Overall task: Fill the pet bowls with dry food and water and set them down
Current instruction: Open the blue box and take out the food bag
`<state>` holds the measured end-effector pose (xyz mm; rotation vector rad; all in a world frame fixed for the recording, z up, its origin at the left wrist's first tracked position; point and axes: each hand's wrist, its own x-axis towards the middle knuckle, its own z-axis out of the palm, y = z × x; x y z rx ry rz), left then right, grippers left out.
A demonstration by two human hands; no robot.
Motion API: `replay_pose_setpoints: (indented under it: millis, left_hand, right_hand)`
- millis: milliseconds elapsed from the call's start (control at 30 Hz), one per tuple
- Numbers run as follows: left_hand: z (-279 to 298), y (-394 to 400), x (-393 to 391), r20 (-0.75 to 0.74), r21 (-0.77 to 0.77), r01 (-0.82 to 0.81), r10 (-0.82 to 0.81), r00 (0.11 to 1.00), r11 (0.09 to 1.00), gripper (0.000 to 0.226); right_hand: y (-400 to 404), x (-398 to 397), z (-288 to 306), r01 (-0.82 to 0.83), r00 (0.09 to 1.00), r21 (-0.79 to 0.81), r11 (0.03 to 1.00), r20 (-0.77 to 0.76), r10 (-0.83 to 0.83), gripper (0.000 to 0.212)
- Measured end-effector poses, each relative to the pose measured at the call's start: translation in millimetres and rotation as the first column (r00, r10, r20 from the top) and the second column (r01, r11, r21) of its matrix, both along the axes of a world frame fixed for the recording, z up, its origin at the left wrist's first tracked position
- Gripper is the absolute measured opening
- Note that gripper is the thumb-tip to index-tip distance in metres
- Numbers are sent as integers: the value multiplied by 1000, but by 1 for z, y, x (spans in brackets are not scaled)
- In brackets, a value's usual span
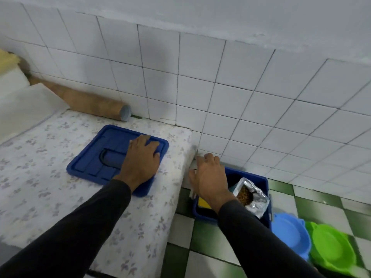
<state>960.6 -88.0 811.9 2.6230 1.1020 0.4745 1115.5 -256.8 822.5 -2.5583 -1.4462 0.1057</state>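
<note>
Down at the right edge, your sleeve hides the near part of the blue bin (263,182), and the blue bowl (291,235) and green bowl (331,249) on the checkered floor (204,263) are blurred, the green one cut off by the frame. Your left hand (141,159) lies flat on the blue lid (90,157) atop the flowered mattress (40,187), fingers slightly bent, gripping nothing. Your right hand (210,177) hovers over the bin with fingers spread, holding nothing, just beside the open foil bag (254,197) of kibble standing in the bin.
</note>
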Motion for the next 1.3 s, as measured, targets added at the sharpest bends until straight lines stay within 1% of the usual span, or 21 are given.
replay_pose_setpoints:
  millis: [67,167,267,333,467,600,700,767,867,967,1033,1200,1300]
  left_hand:
    - [-3,-18,26,24,3,77,-77,997,997,38]
    - [-8,-50,65,26,-1,199,-199,980,980,42]
    - [-13,-82,100,23,22,317,-317,948,948,38]
    - [-18,-103,122,-16,-26,365,-365,931,931,39]
    - [-28,-140,156,-47,-123,441,-449,892,889,42]
    - [-36,-164,181,-81,-241,477,-508,858,845,43]
    - [-40,-170,195,-94,-284,460,-502,860,841,40]
    - [-41,-172,203,-77,-281,435,-472,878,855,34]
    - [-39,-172,212,-50,-270,402,-430,902,875,21]
    - [-37,-167,217,-37,-287,375,-401,915,882,16]
    - [-37,-164,218,-29,-294,372,-397,917,880,15]
    - [-35,-161,219,-6,-301,353,-372,928,886,23]
    - [-34,-159,220,9,-327,337,-353,936,883,23]
  right_hand:
    - [-23,17,-3,57,998,-29,998,15,-57,43]
    - [-61,41,-9,152,988,-47,987,3,-152,46]
    - [-95,61,-16,242,970,-70,968,-12,-243,44]
    - [-115,71,-21,280,960,-78,957,-12,-281,42]
    - [-145,82,-29,305,945,-115,945,-86,-315,41]
    - [-169,83,-36,241,955,-186,953,-127,-267,37]
    - [-180,81,-44,205,964,-214,955,-127,-235,42]
    - [-183,80,-51,196,970,-202,960,-105,-220,42]
    - [-183,77,-60,184,978,-171,968,-65,-197,35]
    - [-180,77,-68,182,982,-139,973,-18,-186,25]
    - [-179,79,-70,176,984,-107,979,-20,-179,20]
    - [-179,80,-72,120,991,-70,990,-56,-124,17]
    - [-183,81,-67,85,995,-36,996,-53,-87,16]
